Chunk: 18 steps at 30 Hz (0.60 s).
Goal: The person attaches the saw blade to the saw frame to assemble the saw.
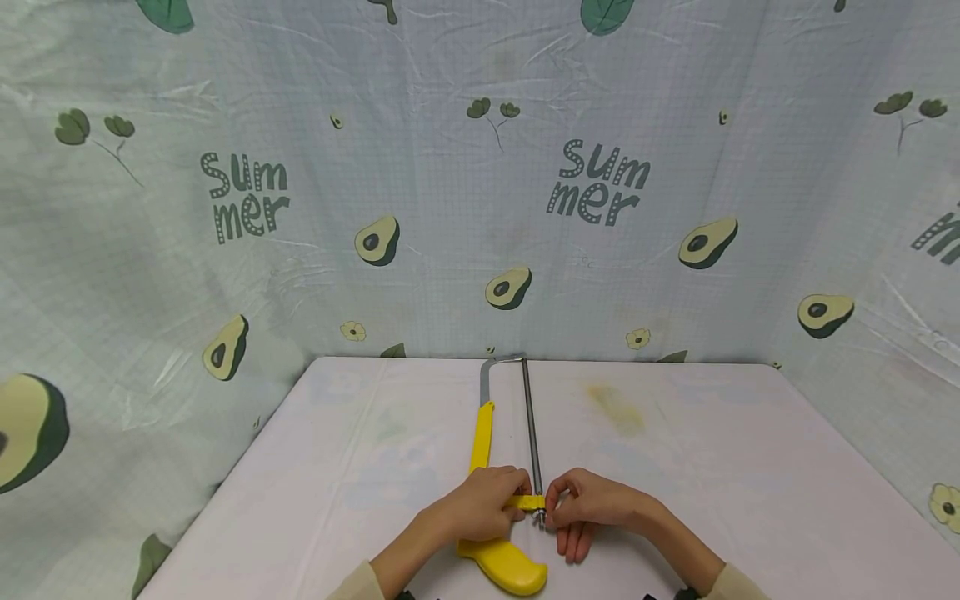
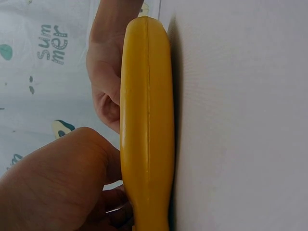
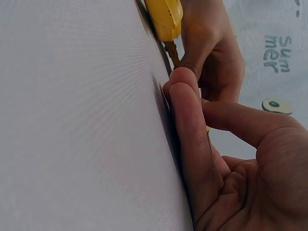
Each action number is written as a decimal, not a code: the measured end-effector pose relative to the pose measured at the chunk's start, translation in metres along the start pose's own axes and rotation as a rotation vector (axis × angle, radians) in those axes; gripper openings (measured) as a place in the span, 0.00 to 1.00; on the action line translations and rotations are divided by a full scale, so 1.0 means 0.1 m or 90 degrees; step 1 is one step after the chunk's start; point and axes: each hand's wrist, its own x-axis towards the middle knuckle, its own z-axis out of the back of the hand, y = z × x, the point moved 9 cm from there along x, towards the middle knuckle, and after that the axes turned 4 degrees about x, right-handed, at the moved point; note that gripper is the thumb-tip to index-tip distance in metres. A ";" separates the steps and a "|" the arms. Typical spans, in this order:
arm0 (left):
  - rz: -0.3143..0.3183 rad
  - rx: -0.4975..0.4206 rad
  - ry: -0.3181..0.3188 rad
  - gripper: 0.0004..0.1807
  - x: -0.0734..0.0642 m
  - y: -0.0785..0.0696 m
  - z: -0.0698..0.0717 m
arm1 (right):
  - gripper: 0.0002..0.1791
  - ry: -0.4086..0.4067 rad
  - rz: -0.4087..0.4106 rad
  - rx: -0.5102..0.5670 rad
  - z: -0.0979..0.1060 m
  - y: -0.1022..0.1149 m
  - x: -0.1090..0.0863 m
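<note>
A hacksaw with a yellow handle (image 1: 510, 569) lies on the table, its grey front bow (image 1: 485, 383) at the far edge. The grey blade (image 1: 531, 425) runs along its right side to a yellow arm (image 1: 531, 502) with a metal wing nut (image 1: 539, 518) at its near end. My left hand (image 1: 487, 500) grips this yellow arm, fingers bent over the frame. From the right, my right hand (image 1: 592, 504) pinches at the wing nut with thumb and forefinger; its other fingers point down near the tabletop. In the left wrist view the handle (image 2: 147, 106) hides part of the right hand.
The white table (image 1: 712, 467) has a yellowish stain (image 1: 617, 408) right of the blade. Behind it and along both sides hangs a pale sheet (image 1: 435, 167) printed with avocados and lettering, meeting the table's far edge close to the saw's bow.
</note>
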 end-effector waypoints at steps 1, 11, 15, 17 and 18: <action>0.001 0.000 0.001 0.07 0.00 0.00 0.00 | 0.08 -0.001 0.001 0.001 0.00 0.00 0.00; 0.007 0.003 0.003 0.07 0.01 0.01 -0.01 | 0.08 -0.004 -0.001 0.003 0.01 0.01 -0.01; 0.009 0.002 0.004 0.07 0.02 0.02 -0.01 | 0.08 0.000 -0.001 0.003 0.02 0.01 0.00; 0.010 0.003 0.004 0.07 0.02 0.01 -0.01 | 0.08 0.004 0.001 0.004 0.02 0.00 0.00; 0.011 0.002 0.004 0.07 0.02 0.01 0.00 | 0.08 0.005 0.003 0.004 0.02 0.00 0.00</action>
